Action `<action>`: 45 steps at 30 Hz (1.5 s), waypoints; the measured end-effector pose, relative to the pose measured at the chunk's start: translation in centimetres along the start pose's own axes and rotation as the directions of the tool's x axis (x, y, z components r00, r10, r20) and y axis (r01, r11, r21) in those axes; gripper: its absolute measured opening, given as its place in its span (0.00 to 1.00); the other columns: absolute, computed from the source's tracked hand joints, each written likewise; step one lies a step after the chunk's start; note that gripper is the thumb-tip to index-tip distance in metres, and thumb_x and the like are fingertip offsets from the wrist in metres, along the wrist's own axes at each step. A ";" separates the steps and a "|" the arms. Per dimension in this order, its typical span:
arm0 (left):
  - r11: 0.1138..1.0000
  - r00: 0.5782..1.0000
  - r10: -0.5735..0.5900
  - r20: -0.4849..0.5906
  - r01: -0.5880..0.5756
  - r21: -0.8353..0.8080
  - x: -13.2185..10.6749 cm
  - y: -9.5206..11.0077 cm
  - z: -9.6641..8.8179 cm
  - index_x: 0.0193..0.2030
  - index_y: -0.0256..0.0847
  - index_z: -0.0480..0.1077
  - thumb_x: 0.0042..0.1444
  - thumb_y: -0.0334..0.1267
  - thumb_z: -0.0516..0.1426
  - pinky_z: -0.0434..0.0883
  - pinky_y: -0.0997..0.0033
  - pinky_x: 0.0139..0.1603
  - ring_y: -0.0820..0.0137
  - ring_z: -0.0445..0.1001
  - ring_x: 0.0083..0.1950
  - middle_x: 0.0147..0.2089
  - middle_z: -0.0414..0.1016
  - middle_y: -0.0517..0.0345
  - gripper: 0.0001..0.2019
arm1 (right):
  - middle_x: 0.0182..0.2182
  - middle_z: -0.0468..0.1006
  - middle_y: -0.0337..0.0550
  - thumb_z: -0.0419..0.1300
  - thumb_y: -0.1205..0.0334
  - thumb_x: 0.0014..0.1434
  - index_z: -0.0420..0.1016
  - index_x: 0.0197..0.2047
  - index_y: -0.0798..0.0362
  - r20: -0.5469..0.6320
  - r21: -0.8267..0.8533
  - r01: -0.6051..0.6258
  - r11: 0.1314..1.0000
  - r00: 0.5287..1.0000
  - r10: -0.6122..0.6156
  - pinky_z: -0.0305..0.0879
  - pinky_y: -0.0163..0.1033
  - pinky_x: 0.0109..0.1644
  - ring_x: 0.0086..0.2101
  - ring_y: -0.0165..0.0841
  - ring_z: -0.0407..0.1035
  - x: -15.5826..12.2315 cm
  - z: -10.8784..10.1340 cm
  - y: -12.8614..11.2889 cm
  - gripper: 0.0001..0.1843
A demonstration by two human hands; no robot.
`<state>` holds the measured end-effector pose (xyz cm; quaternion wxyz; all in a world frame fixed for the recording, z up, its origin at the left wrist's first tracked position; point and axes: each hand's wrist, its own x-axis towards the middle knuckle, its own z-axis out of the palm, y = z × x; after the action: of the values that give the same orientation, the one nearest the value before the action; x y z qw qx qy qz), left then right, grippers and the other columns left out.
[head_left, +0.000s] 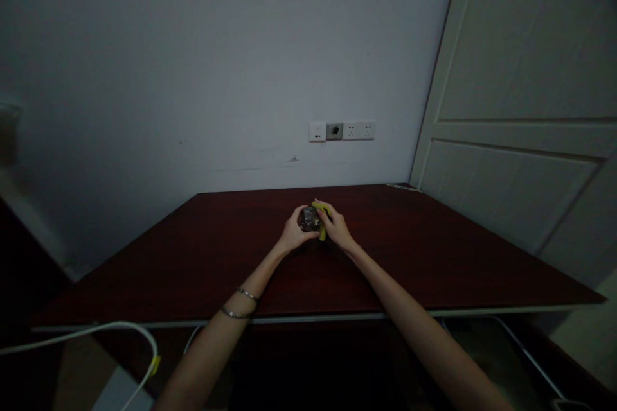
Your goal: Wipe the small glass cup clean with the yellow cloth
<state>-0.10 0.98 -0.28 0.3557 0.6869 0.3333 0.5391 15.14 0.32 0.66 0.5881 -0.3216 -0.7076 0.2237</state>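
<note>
Left hand [291, 232] curls round glass [309, 218], grasping its side; right hand [339, 228] grasps yellow cloth [322, 234] against glass's right side. Glass at middle of table [202, 257]; whether resting or lifted, cannot tell. Work apparently midway: cloth meets glass; release of both not yet done.

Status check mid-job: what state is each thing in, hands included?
Left hand: curled around the round object's left side
Right hand: holding the yellow cloth
Round object: held, shiny
Yellow cloth: against the object's right side
Bracelets: worn, left forearm
Two right-hand sockets: nothing plugged in
White cable: arched
</note>
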 end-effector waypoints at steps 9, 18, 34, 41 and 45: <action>0.999 0.997 0.048 0.064 -0.048 0.004 0.2 0.4 -0.3 0.55 0.38 0.58 0.30 0.36 0.68 0.66 0.62 0.52 0.61 0.67 0.52 0.54 0.66 0.46 0.41 | 0.51 0.71 0.43 0.53 0.56 0.57 0.70 0.48 0.47 0.055 -0.130 0.131 0.983 0.991 -0.125 0.59 0.45 0.56 0.51 0.37 0.65 2.0 -1.0 -1.2 0.16; 0.994 0.995 0.078 0.062 -0.082 0.071 -0.1 0.7 -0.1 0.53 0.37 0.61 0.31 0.34 0.67 0.65 0.64 0.53 0.62 0.69 0.50 0.52 0.69 0.47 0.38 | 0.56 0.65 0.41 0.53 0.66 0.57 0.64 0.56 0.47 0.393 -0.229 0.409 0.883 0.869 -0.301 0.51 0.48 0.63 0.58 0.36 0.56 -0.1 -1.5 -3.2 0.22; 0.991 0.998 0.066 0.022 -0.069 0.116 0.3 -0.2 0.0 0.51 0.34 0.64 0.36 0.33 0.65 0.67 0.65 0.50 0.63 0.72 0.47 0.48 0.72 0.46 0.32 | 0.58 0.63 0.46 0.51 0.68 0.59 0.59 0.59 0.49 0.435 -0.302 0.533 0.790 0.815 -0.384 0.52 0.50 0.62 0.58 0.36 0.55 -1.8 -1.6 -3.2 0.24; 0.993 0.998 0.057 -0.008 -0.056 0.103 0.3 0.6 -0.1 0.50 0.32 0.65 0.34 0.34 0.66 0.68 0.66 0.48 0.63 0.71 0.46 0.48 0.73 0.47 0.33 | 0.56 0.66 0.43 0.51 0.67 0.59 0.63 0.57 0.48 0.276 -0.228 0.428 0.875 0.890 -0.363 0.53 0.50 0.62 0.57 0.36 0.57 -0.7 -1.2 -2.5 0.22; 0.997 0.999 0.025 0.026 -0.027 0.072 0.0 1.5 0.2 0.50 0.32 0.66 0.32 0.37 0.67 0.68 0.65 0.48 0.64 0.72 0.44 0.45 0.73 0.48 0.34 | 0.53 0.69 0.42 0.52 0.65 0.59 0.66 0.54 0.47 0.086 -0.207 0.262 0.942 0.965 -0.250 0.59 0.47 0.59 0.54 0.37 0.62 0.3 -1.0 -1.7 0.20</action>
<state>0.15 0.15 0.91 0.3277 0.7104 0.3393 0.5223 15.80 -0.72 2.28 0.5526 -0.2825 -0.7804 0.0762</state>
